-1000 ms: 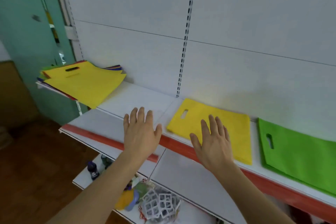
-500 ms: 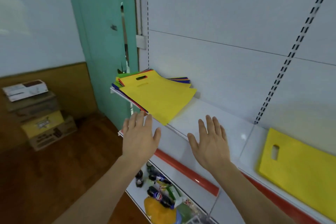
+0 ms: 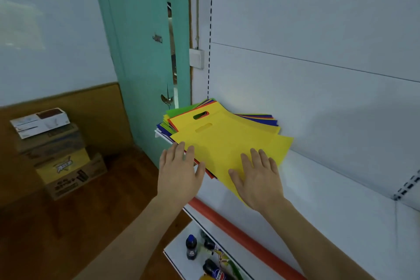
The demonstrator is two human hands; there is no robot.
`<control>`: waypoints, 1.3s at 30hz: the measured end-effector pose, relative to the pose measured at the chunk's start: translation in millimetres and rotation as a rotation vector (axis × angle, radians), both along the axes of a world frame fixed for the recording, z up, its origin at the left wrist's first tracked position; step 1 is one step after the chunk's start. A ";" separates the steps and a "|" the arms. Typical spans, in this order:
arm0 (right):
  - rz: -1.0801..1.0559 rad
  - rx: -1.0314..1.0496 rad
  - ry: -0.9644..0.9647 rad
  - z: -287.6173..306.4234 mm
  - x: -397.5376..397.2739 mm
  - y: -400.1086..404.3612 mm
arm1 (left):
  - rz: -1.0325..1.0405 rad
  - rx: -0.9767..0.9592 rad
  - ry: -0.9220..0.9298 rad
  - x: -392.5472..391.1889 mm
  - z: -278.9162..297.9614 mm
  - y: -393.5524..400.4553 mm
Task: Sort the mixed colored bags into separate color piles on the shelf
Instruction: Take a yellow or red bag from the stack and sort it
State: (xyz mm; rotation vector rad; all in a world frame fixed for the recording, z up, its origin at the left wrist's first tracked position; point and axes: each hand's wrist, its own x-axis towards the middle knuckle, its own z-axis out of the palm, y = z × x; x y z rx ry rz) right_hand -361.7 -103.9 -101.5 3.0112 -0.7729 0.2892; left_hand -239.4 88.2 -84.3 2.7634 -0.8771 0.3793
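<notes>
Mixed bags (image 3: 218, 129), shelf (image 3: 329, 200) left end: we reach with left hand (image 3: 178, 171) and right hand (image 3: 258, 179) flat, fingers spread, holding nothing, seemingly over the top yellow bag (image 3: 231, 145), which needs lifting next.

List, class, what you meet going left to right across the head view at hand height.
Stacked brown cardboard boxes → left hand → top yellow fabric bag → right hand → white shelf board.

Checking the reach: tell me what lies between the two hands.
In the head view, the near corner of the top yellow bag fills the stretch between the left hand and the right hand, which partly covers it.
</notes>
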 end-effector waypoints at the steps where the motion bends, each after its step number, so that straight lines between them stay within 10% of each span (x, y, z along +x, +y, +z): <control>1: -0.009 0.004 0.028 -0.6 9.0 -1.3 | -0.013 -0.009 0.006 13.6 -0.1 -3.0; 13: -0.241 0.076 0.077 4.1 58.5 18.2 | -0.376 0.146 -0.048 144.3 -5.8 -37.1; 21: -0.897 0.302 -0.160 10.1 40.5 29.6 | -0.513 0.286 -0.111 157.0 -16.7 -44.6; 28: -0.895 0.413 -0.579 17.6 33.2 5.7 | -0.452 0.133 -0.085 157.4 -9.1 -64.9; 39: -0.852 0.521 -0.467 12.2 45.0 -16.9 | -0.425 0.251 -0.088 151.2 -14.5 -76.0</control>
